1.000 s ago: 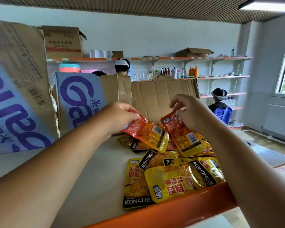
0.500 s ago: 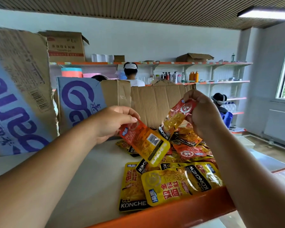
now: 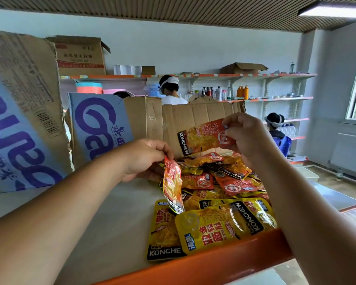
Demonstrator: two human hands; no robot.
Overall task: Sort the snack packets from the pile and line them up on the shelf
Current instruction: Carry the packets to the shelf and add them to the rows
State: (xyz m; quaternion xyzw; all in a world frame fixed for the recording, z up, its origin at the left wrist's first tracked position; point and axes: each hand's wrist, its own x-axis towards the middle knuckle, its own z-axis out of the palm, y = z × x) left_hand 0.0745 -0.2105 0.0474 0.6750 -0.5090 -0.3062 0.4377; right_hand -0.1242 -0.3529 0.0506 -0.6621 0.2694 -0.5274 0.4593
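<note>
On the shelf [image 3: 111,219] lies the pile of snack packets [image 3: 228,182]. The left hand [image 3: 144,159] pinches one orange packet [image 3: 172,188] by its top; the right hand [image 3: 247,136] pinches a second packet [image 3: 201,139] by its end. They look light, floppy and slick, so the flat sealed edges seem best to hold.

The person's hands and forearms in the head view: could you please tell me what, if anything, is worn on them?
Nothing is worn. The left hand and right hand are bare, without gloves, and no ring shows on the visible fingers. The left forearm and right forearm are bare too: no sleeve, watch or bracelet appears anywhere in frame.
</note>
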